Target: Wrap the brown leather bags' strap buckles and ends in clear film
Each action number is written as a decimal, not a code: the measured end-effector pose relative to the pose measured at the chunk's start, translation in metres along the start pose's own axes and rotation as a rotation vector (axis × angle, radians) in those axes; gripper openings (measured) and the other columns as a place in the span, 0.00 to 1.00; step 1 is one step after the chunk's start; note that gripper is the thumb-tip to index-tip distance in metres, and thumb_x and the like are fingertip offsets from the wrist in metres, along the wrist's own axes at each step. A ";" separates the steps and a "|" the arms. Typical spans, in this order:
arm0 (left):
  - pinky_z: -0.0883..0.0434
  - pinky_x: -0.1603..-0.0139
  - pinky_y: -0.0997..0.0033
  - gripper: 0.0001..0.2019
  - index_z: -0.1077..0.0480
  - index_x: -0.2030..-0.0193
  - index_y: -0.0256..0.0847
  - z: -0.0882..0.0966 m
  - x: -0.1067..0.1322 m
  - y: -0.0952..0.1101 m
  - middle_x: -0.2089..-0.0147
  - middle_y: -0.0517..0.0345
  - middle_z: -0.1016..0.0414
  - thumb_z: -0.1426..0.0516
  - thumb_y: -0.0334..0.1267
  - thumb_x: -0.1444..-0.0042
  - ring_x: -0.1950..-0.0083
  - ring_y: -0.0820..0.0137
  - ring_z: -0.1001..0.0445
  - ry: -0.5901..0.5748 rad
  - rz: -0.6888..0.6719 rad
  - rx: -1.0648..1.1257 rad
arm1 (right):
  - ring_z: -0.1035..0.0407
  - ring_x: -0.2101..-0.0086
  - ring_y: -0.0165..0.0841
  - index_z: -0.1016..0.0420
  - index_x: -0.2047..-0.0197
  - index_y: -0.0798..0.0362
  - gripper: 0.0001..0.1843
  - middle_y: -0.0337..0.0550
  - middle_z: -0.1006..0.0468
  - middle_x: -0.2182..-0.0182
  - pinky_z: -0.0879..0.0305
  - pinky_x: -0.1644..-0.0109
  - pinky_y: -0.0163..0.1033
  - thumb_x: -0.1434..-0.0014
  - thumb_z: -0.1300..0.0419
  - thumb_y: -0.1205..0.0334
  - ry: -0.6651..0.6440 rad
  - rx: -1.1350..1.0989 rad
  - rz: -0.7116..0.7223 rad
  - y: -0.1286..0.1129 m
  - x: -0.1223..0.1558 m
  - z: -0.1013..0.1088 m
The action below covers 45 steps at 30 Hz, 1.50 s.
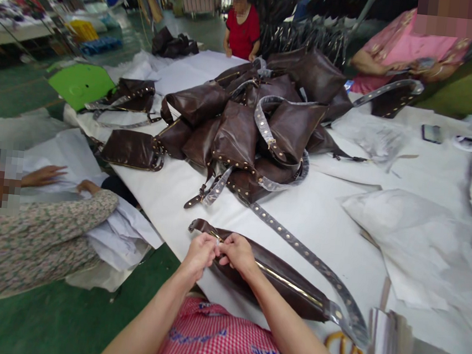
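Note:
A flat dark brown leather bag (276,284) with a gold zipper line lies at the near edge of the white table (299,216). My left hand (200,253) and my right hand (235,252) meet over its left end, both closed in a pinch on something small at the zipper. A long studded strap in clear plastic (315,262) runs diagonally beside the bag toward the lower right.
A heap of brown bags (258,118) fills the table's middle. White wrapping paper (421,245) lies at right, scissors with orange handles (346,352) near the front edge. A person in floral sleeves works at left; two others stand at the far side.

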State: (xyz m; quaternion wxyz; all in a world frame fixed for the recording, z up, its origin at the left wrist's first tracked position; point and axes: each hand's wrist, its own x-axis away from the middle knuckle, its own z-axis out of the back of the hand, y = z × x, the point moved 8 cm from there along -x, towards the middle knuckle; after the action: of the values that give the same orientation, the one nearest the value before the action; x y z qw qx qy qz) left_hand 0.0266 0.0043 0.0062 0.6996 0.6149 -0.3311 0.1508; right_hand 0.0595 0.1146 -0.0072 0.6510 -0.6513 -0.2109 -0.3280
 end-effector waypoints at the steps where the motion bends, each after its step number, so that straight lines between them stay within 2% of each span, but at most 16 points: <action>1: 0.59 0.84 0.81 0.05 0.40 0.70 0.41 0.000 -0.001 0.000 0.83 0.68 0.35 0.47 0.36 0.56 0.87 0.83 0.51 -0.008 0.001 -0.011 | 0.36 0.88 0.23 0.40 0.72 0.51 0.10 0.29 0.29 0.88 0.53 0.85 0.25 0.49 0.41 0.71 0.011 0.014 0.016 -0.001 0.000 0.001; 6: 0.56 0.83 0.80 0.03 0.40 0.70 0.41 -0.002 0.000 0.004 0.84 0.69 0.35 0.47 0.35 0.53 0.87 0.81 0.50 -0.042 -0.046 -0.078 | 0.41 0.90 0.21 0.39 0.74 0.52 0.11 0.26 0.33 0.90 0.51 0.82 0.26 0.50 0.40 0.74 0.054 0.032 0.094 -0.001 0.001 0.002; 11: 0.42 0.77 0.77 0.02 0.39 0.69 0.42 -0.005 0.007 0.022 0.84 0.68 0.35 0.49 0.31 0.49 0.81 0.75 0.37 -0.032 -0.309 -0.405 | 0.46 0.87 0.18 0.37 0.78 0.54 0.11 0.26 0.37 0.88 0.54 0.81 0.25 0.51 0.40 0.74 0.023 -0.079 0.076 0.003 0.003 -0.001; 15: 0.37 0.71 0.73 0.07 0.37 0.60 0.42 -0.007 0.017 0.028 0.80 0.66 0.34 0.52 0.31 0.44 0.77 0.70 0.31 0.013 -0.435 -0.634 | 0.56 0.88 0.18 0.35 0.77 0.55 0.09 0.28 0.38 0.86 0.64 0.85 0.27 0.46 0.45 0.71 -0.130 -0.245 -0.060 0.008 0.003 -0.010; 18: 0.37 0.69 0.70 0.13 0.37 0.50 0.40 -0.006 0.024 0.029 0.73 0.59 0.29 0.54 0.34 0.40 0.73 0.67 0.29 0.065 -0.478 -0.722 | 0.60 0.88 0.19 0.37 0.75 0.55 0.10 0.27 0.43 0.86 0.65 0.86 0.27 0.42 0.48 0.68 -0.295 -0.381 -0.173 0.008 0.005 -0.018; 20: 0.37 0.68 0.69 0.18 0.41 0.43 0.38 -0.005 0.027 0.028 0.70 0.56 0.28 0.55 0.35 0.39 0.71 0.66 0.28 0.092 -0.487 -0.723 | 0.63 0.88 0.19 0.40 0.77 0.54 0.14 0.26 0.49 0.86 0.64 0.86 0.26 0.39 0.51 0.67 -0.397 -0.473 -0.212 0.008 0.008 -0.023; 23: 0.37 0.68 0.70 0.26 0.51 0.34 0.36 -0.001 0.027 0.027 0.72 0.59 0.31 0.54 0.34 0.39 0.72 0.67 0.30 0.110 -0.469 -0.671 | 0.66 0.87 0.20 0.41 0.76 0.54 0.18 0.26 0.54 0.85 0.62 0.85 0.24 0.34 0.57 0.65 -0.488 -0.602 -0.203 0.008 0.012 -0.027; 28: 0.35 0.65 0.71 0.32 0.58 0.30 0.36 0.005 0.022 0.019 0.71 0.62 0.32 0.53 0.30 0.42 0.72 0.71 0.32 0.099 -0.414 -0.516 | 0.64 0.87 0.19 0.32 0.63 0.56 0.19 0.27 0.49 0.84 0.64 0.86 0.20 0.30 0.60 0.61 -0.639 -0.953 -0.200 0.012 0.020 -0.042; 30: 0.35 0.64 0.71 0.32 0.57 0.31 0.35 0.006 0.020 0.015 0.73 0.64 0.33 0.53 0.30 0.42 0.72 0.71 0.31 0.105 -0.390 -0.470 | 0.60 0.88 0.18 0.31 0.60 0.56 0.19 0.27 0.46 0.84 0.62 0.87 0.18 0.29 0.60 0.60 -0.691 -1.105 -0.255 0.011 0.022 -0.048; 32: 0.34 0.64 0.71 0.28 0.52 0.33 0.35 0.007 0.020 0.013 0.75 0.65 0.33 0.53 0.31 0.41 0.71 0.70 0.31 0.111 -0.382 -0.437 | 0.56 0.88 0.17 0.30 0.61 0.58 0.22 0.29 0.41 0.83 0.59 0.87 0.17 0.29 0.62 0.57 -0.696 -1.144 -0.315 0.011 0.022 -0.048; 34: 0.33 0.65 0.70 0.24 0.48 0.37 0.35 0.007 0.021 0.012 0.74 0.63 0.32 0.53 0.33 0.41 0.71 0.69 0.30 0.124 -0.394 -0.410 | 0.53 0.88 0.16 0.30 0.61 0.59 0.26 0.32 0.35 0.81 0.58 0.87 0.18 0.29 0.63 0.54 -0.685 -1.088 -0.350 0.012 0.022 -0.044; 36: 0.33 0.65 0.69 0.22 0.47 0.39 0.35 0.008 0.023 0.014 0.74 0.62 0.31 0.53 0.34 0.40 0.71 0.68 0.29 0.128 -0.415 -0.429 | 0.50 0.88 0.16 0.29 0.61 0.60 0.25 0.37 0.30 0.78 0.56 0.87 0.19 0.30 0.61 0.52 -0.652 -0.922 -0.345 0.015 0.023 -0.036; 38: 0.34 0.64 0.69 0.22 0.48 0.39 0.36 0.007 0.026 0.017 0.74 0.63 0.31 0.53 0.34 0.40 0.71 0.67 0.29 0.123 -0.445 -0.498 | 0.45 0.87 0.19 0.29 0.59 0.59 0.20 0.39 0.28 0.78 0.53 0.86 0.22 0.32 0.55 0.52 -0.546 -0.683 -0.244 0.018 0.018 -0.020; 42: 0.34 0.63 0.67 0.24 0.52 0.36 0.35 0.004 0.028 0.019 0.73 0.61 0.30 0.55 0.32 0.40 0.69 0.66 0.28 0.112 -0.472 -0.661 | 0.39 0.83 0.24 0.27 0.60 0.56 0.11 0.35 0.30 0.79 0.46 0.83 0.27 0.39 0.46 0.58 -0.220 -0.165 0.172 -0.001 0.001 0.015; 44: 0.33 0.63 0.66 0.25 0.53 0.35 0.34 0.003 0.027 0.017 0.70 0.57 0.28 0.56 0.32 0.39 0.67 0.64 0.27 0.112 -0.473 -0.724 | 0.38 0.79 0.25 0.26 0.58 0.54 0.11 0.35 0.32 0.77 0.40 0.76 0.30 0.42 0.46 0.65 -0.138 0.094 0.397 -0.023 -0.004 0.020; 45: 0.33 0.62 0.65 0.26 0.54 0.34 0.34 0.003 0.027 0.017 0.69 0.54 0.27 0.56 0.32 0.39 0.66 0.62 0.26 0.114 -0.474 -0.753 | 0.37 0.75 0.27 0.25 0.56 0.53 0.14 0.36 0.31 0.75 0.36 0.70 0.32 0.44 0.46 0.69 -0.127 0.213 0.522 -0.036 -0.005 0.019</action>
State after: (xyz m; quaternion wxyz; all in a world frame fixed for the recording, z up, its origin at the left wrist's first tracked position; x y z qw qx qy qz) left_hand 0.0351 -0.0005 0.0365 0.9071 0.3671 -0.1736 -0.1109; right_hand 0.0337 0.1360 0.0165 0.7635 -0.6308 -0.1098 -0.0841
